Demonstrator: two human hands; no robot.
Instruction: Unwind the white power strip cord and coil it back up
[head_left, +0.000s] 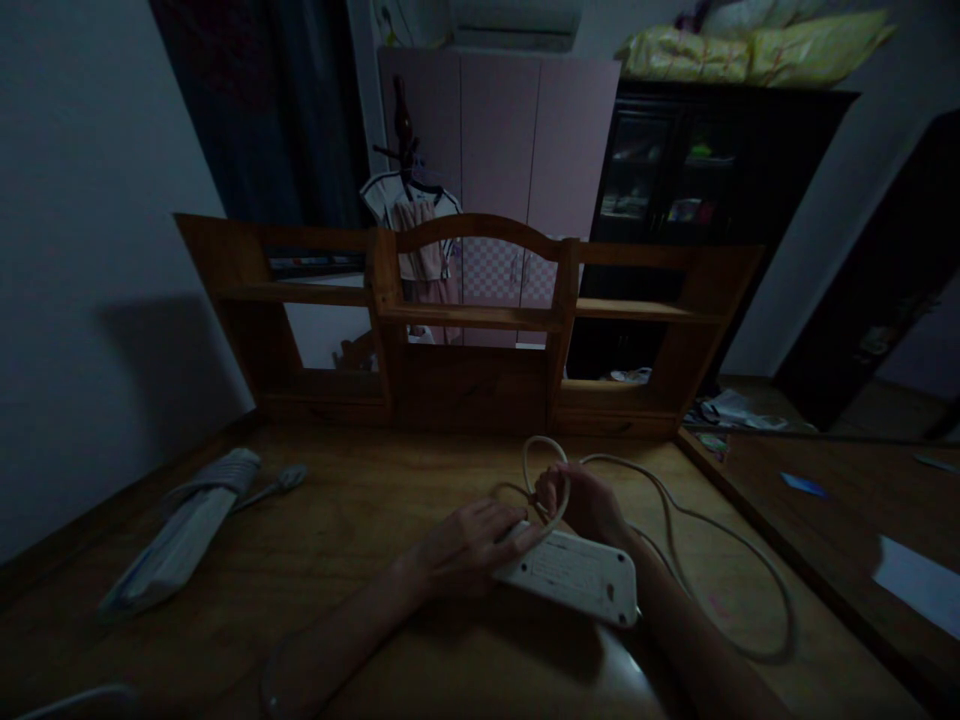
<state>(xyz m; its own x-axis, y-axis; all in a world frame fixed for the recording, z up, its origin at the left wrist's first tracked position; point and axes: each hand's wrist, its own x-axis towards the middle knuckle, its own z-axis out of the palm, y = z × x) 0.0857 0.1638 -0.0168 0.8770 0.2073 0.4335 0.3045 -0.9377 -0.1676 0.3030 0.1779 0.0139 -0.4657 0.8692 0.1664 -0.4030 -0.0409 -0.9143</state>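
Note:
A white power strip (577, 574) is held tilted above the wooden desk, its underside with label and screw holes turned toward me. My left hand (472, 540) is closed around its left end. My right hand (574, 495) is closed on the pale power cord (556, 512), close to where the cord meets the strip. A loop of cord rises between the two hands. The rest of the cord runs in a wide curve over the desk to the right of my right forearm. The cord's plug cannot be made out.
Another white power strip (176, 535), its cord wrapped around one end, lies at left with its plug (291, 477) beside it. A wooden shelf unit (472, 318) stands along the desk's back. White paper (919, 583) and a blue card (803, 485) lie on the right-hand surface.

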